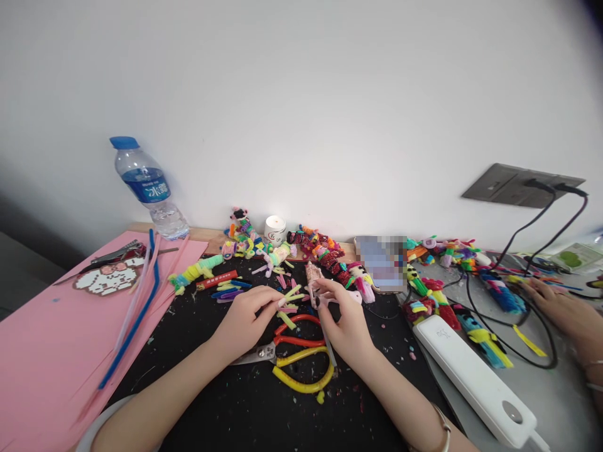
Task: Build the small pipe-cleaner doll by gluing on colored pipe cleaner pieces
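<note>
My left hand [257, 311] is closed, thumb and forefinger pinched on a short pale yellow pipe cleaner piece [294, 290]. Facing it, my right hand [346, 320] curls its fingers round a pale pink object [313, 276], partly hidden by the fingers; its kind is unclear. A thin translucent stick [331, 351] hangs below that hand. Just beneath both hands lie scissors [304, 380] with one red and one yellow handle loop, blades pointing left. More cut pieces in yellow and pink are scattered between the hands, with blue and purple pieces [230, 290] to the left.
Fuzzy pipe cleaner dolls [325, 254] line the back of the black mat [211, 402]. A phone [381, 263], a white power strip [475, 376] and cables stand right, near another person's hand [549, 301]. Left are pink sheets [51, 339], pliers [117, 252] and a water bottle [146, 185].
</note>
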Demonstrator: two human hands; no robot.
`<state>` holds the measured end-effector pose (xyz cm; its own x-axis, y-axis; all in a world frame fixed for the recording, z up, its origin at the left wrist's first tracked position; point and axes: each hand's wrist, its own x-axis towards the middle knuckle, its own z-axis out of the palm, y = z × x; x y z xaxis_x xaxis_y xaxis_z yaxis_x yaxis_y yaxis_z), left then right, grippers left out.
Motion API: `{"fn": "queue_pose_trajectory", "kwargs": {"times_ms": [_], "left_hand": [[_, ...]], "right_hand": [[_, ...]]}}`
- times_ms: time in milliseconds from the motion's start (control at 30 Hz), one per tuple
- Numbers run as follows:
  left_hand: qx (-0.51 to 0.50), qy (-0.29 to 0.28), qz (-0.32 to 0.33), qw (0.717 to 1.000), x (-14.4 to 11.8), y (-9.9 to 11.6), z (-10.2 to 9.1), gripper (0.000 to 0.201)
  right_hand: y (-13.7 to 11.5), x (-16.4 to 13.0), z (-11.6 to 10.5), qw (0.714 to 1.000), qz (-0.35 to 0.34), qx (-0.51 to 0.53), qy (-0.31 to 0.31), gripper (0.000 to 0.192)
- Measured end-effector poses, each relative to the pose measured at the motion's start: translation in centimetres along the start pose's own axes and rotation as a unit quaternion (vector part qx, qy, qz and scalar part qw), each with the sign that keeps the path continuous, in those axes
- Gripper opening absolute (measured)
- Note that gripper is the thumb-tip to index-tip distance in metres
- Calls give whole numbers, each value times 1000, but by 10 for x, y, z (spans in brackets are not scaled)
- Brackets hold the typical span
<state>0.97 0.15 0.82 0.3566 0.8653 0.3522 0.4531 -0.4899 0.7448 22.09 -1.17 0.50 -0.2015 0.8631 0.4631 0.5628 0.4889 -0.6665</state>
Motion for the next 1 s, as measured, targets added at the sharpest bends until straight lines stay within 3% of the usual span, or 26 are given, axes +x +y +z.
{"fn": "queue_pose_trajectory", "kwargs": {"times_ms": [100,233,467,767,1000], "left_hand": [[32,50,-19,998,0,-5,-1,19],[51,73,-46,995,0,-9,-2,20],[60,77,-62,993,2,-8,-4,23],[77,80,-72,991,2,-13,-3,23],[89,89,-80,989,1,-13,-4,25]], "right_hand": [[10,2,-1,992,-12,-128,10,45],[21,2,-2,964,43,-263,-12,55],[27,2,-4,941,65,-329,-46,45],[36,7,-9,965,81,-250,-12,29],[18,13,-9,997,58,-39,22,6]]}}
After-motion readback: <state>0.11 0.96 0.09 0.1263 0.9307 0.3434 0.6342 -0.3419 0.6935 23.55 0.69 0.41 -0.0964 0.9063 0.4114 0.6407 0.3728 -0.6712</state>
